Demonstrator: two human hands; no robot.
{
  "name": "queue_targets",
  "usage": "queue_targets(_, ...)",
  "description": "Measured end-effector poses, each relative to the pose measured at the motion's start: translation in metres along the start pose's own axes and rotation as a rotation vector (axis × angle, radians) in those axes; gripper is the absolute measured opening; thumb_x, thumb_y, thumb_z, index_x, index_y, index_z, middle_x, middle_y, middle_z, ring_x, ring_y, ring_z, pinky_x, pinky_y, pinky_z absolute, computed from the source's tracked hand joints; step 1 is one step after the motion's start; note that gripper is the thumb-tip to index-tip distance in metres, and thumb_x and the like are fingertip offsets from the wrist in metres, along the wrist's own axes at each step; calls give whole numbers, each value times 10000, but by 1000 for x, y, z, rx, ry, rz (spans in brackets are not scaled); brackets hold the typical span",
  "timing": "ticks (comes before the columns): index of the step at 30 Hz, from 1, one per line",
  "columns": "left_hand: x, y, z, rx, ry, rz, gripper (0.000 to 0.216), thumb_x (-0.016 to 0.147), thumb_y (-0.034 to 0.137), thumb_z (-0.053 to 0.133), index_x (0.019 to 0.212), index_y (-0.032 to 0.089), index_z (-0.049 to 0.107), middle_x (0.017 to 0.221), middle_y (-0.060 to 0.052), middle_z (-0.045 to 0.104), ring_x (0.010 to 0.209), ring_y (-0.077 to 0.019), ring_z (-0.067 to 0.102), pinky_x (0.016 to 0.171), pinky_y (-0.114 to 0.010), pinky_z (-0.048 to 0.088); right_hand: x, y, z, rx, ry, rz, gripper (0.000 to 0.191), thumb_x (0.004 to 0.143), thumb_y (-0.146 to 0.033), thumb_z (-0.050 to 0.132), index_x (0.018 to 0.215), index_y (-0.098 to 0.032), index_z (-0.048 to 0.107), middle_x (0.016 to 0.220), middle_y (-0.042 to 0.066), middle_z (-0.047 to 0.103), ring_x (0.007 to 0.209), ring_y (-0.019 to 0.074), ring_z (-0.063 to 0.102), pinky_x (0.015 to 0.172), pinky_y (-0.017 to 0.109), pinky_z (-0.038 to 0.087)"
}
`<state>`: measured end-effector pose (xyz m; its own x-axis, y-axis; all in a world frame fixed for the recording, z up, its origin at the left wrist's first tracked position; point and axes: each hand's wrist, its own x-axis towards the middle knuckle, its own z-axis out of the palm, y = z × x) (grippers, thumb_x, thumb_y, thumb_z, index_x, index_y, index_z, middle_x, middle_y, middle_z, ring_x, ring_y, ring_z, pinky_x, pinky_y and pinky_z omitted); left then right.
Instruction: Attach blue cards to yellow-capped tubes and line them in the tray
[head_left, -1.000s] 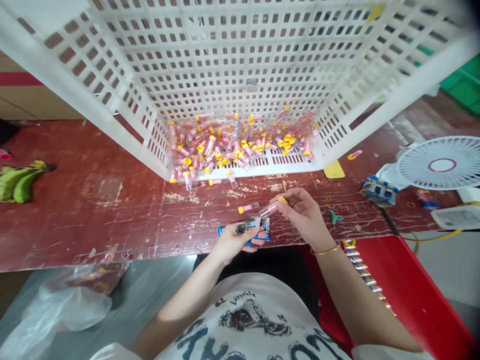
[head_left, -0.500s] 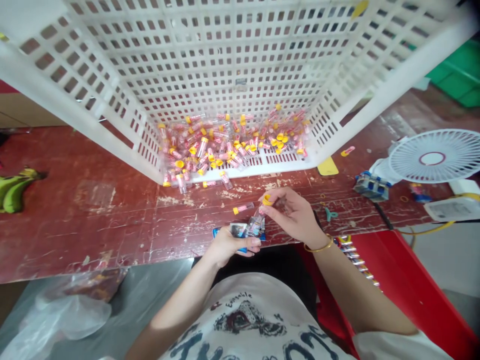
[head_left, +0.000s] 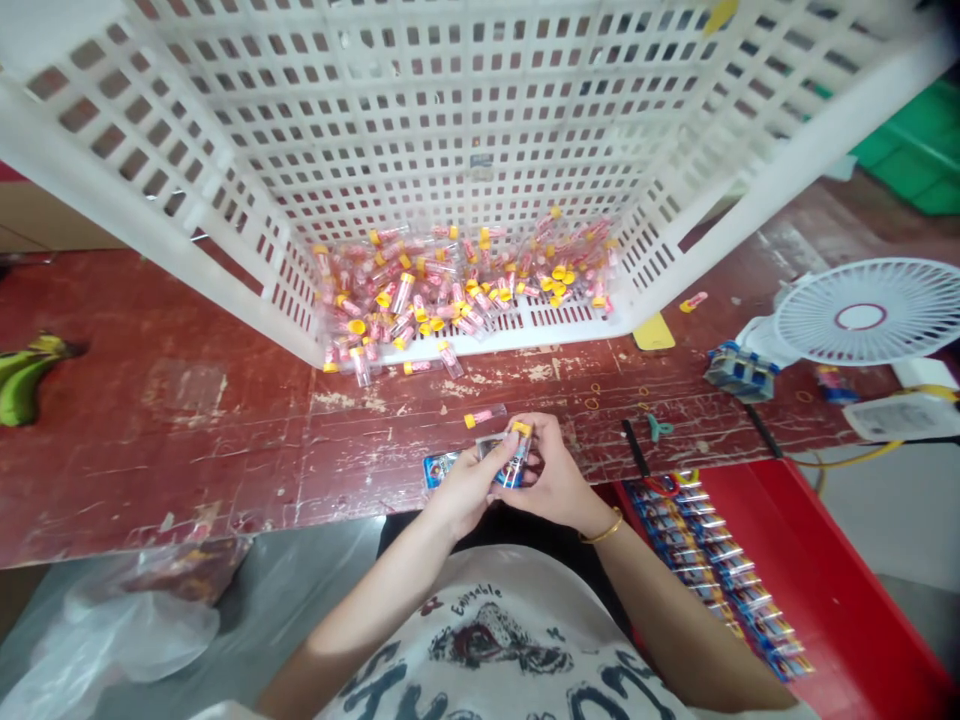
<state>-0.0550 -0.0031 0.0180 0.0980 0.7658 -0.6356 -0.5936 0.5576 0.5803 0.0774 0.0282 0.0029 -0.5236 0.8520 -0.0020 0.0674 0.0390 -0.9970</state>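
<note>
Close to the table's front edge, my left hand (head_left: 466, 490) and my right hand (head_left: 559, 475) meet around a small blue printed packet (head_left: 510, 474). A clear tube with a yellow cap (head_left: 522, 429) lies against the packet, its cap end uppermost. My left thumb presses over the front of the two, while my right fingers curl behind and beside them. Whether the tube is inside the packet or only on it, I cannot tell. Another blue packet (head_left: 435, 470) lies flat beside my left hand. Just beyond my hands is a loose yellow-capped tube (head_left: 486, 416) with pink contents.
A large white plastic basket (head_left: 465, 345) lies on its side, holding many yellow-capped tubes (head_left: 405, 290). To the right are a white fan (head_left: 862, 312), a stack of blue packets (head_left: 741, 370) and scissors (head_left: 637, 450). Rows of packets (head_left: 712, 560) lie in a red tray (head_left: 832, 560).
My right hand has come down and left with the yellow-capped tube, bringing it against the packet in my left hand. The scissors and more of the packet rows now show.
</note>
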Motion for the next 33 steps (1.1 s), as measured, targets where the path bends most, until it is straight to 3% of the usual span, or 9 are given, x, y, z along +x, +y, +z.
queue_targets(2, -1, -2, -1, 27, 10, 7, 345, 662, 386, 793, 875, 123, 726, 754, -60, 729, 654, -143, 660, 589, -212, 509, -2, 1, 0, -67, 84, -62, 646, 617, -178, 766, 1110, -266, 359, 1090, 61, 484, 966, 202, 569, 767, 335, 526)
queue_targets(5, -4, -6, -2, 37, 25, 43, 313, 635, 343, 816, 849, 135, 722, 763, -48, 730, 684, -153, 660, 607, -221, 501, -3, 0, -3, -89, 108, -129, 634, 616, -174, 752, 1105, -260, 357, 1077, 56, 465, 994, 205, 538, 844, 354, 492)
queue_targets(16, -9, -6, 3, 56, -22, 74, 324, 611, 303, 830, 868, 138, 721, 814, -47, 727, 698, -146, 641, 677, -243, 489, -10, -2, -7, -99, 139, -122, 638, 624, -217, 764, 1118, -259, 362, 1093, 63, 465, 986, 201, 536, 876, 360, 476)
queue_targets(20, -9, -15, 4, 112, -10, 117, 336, 625, 319, 819, 877, 131, 701, 831, -46, 707, 720, -150, 629, 698, -274, 516, -17, 3, -12, 136, 156, -8, 568, 661, -309, 775, 1087, -276, 400, 1060, 40, 545, 959, 187, 574, 848, 350, 499)
queue_targets(24, -10, -38, 11, 178, -63, 48, 440, 632, 427, 791, 933, 131, 665, 754, -39, 666, 646, -154, 616, 632, -334, 556, -41, 14, -18, 419, 430, 199, 290, 749, -337, 708, 950, -272, 510, 910, -3, 639, 823, 150, 626, 761, 308, 518)
queue_targets(27, -12, -55, 14, 242, -203, -56, 504, 639, 441, 782, 1026, 146, 650, 820, -70, 689, 694, -173, 647, 681, -341, 541, -76, 26, -44, 543, 562, 308, 303, 690, -307, 748, 924, -268, 560, 908, 2, 670, 861, 168, 648, 774, 315, 524)
queue_targets(29, -13, -64, 15, 313, -339, -138, 516, 667, 432, 765, 1085, 154, 643, 926, -113, 708, 782, -196, 670, 746, -341, 513, -107, 39, -81, 556, 703, 362, 314, 648, -306, 765, 902, -252, 588, 913, 11, 672, 851, 166, 653, 752, 297, 534)
queue_targets(33, -18, -72, 17, 454, -577, -334, 451, 760, 454, 677, 1078, 134, 655, 954, -152, 723, 819, -217, 688, 788, -344, 492, -195, 79, -172, 210, 1134, 508, 329, 635, -388, 734, 861, -208, 576, 829, 12, 640, 716, 140, 636, 675, 274, 537)
